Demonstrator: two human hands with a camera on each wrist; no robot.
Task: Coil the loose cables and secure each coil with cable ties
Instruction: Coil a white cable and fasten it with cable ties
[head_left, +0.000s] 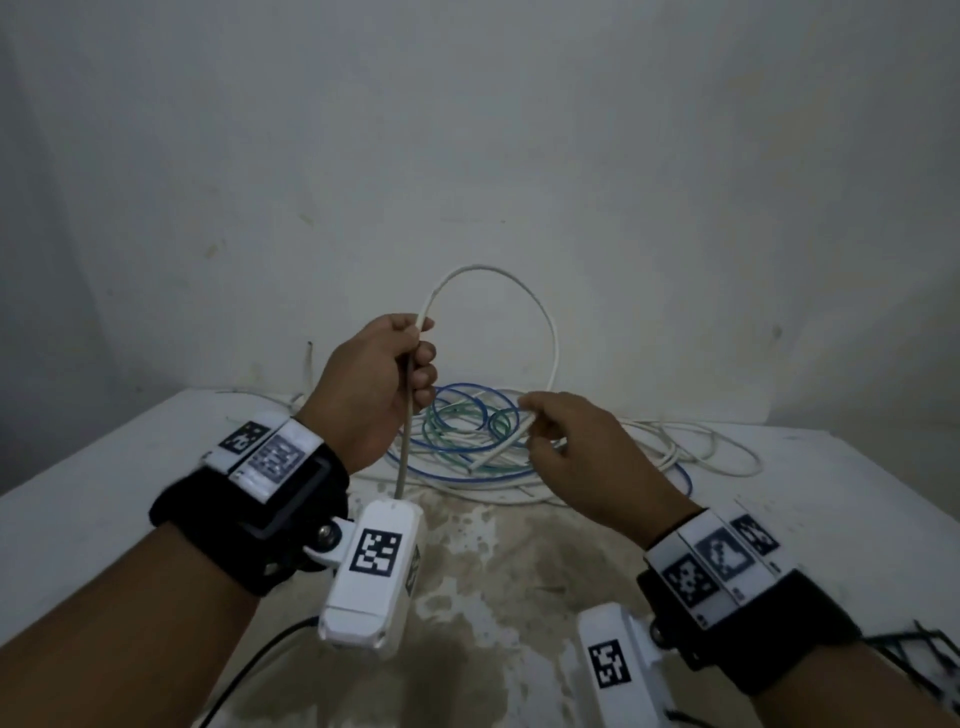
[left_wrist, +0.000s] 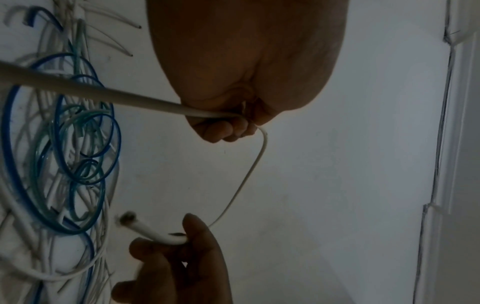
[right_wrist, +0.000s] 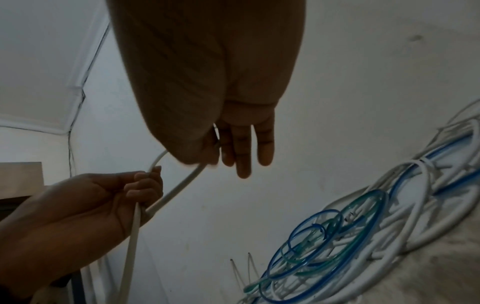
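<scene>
The left hand (head_left: 382, 384) was fisted round a white cable (head_left: 540, 312), raised above the table (head_left: 104, 493). From it the cable arched up and over to the right hand (head_left: 566, 447), which pinched its free end between thumb and fingers. A tangle (head_left: 467, 441) of blue, green and white cables lay behind, against the wall (head_left: 467, 130).

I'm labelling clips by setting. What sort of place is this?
Likely a bare indoor workroom or utility corner, though that is a guess: a plain, scuffed white wall, a stained white table against it, and a heap of loose cables being sorted by the hands.
</scene>
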